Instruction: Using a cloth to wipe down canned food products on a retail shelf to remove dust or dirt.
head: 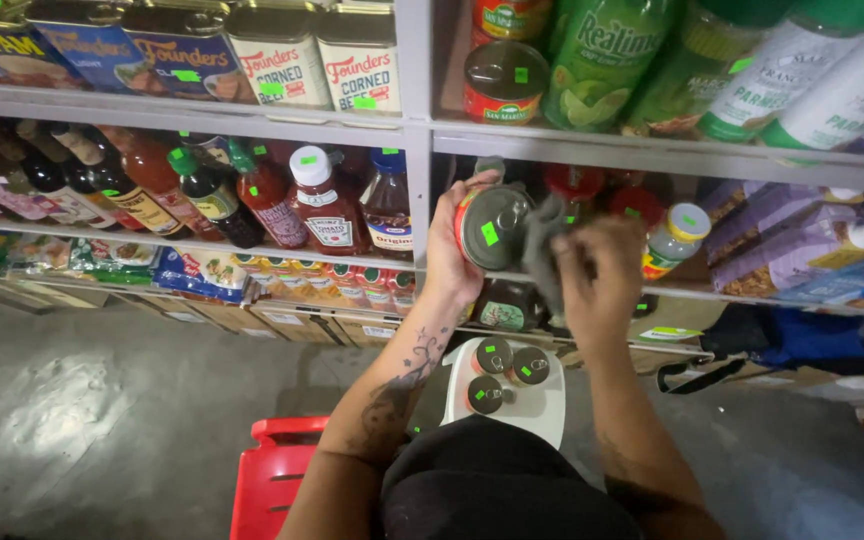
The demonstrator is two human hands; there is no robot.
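My left hand (449, 250) grips a round tin can (490, 228) with a red label and a small green sticker on its lid, held up in front of the middle shelf. My right hand (597, 272) clutches a grey cloth (544, 245) that is pressed against the can's right side. Below my arms, three small dark cans (504, 370) with green stickers sit on a white stool (542, 410).
Grey shelves (417, 135) hold tins on top, sauce bottles (252, 195) at left, green bottles (602, 60) and purple packets (802, 250) at right. Another red can (504, 82) lies on the upper shelf. A red basket (272, 475) stands on the concrete floor.
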